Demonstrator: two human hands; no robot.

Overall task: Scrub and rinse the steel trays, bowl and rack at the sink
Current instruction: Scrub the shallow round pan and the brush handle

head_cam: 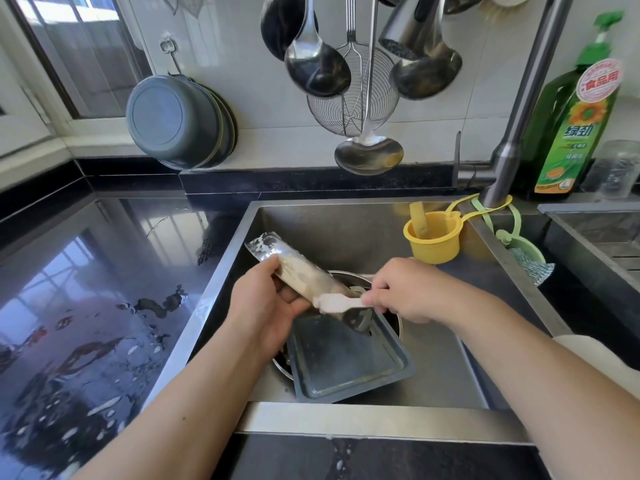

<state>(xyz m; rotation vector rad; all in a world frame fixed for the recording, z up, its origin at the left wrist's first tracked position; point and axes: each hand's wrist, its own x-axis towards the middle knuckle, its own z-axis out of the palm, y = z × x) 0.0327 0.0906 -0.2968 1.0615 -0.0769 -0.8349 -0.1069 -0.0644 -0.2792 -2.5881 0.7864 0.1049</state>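
Note:
Over the sink (346, 216), my left hand (266, 303) grips a soapy steel tray (291, 263), tilted on edge with its far end up to the left. My right hand (398, 292) holds a white scrubbing brush (337, 303) against the tray's lower end. Below them a second steel tray (346, 362) lies flat, resting on a dark steel bowl (349, 277) whose rim shows behind and under it. The rack is not visible.
A yellow cup (433, 240) hangs in the sink's back right corner by the faucet (512, 133). A green soap bottle (575, 112) stands on the right. Ladles and a wire strainer (349, 98) hang overhead. The wet black counter (104, 289) is on the left.

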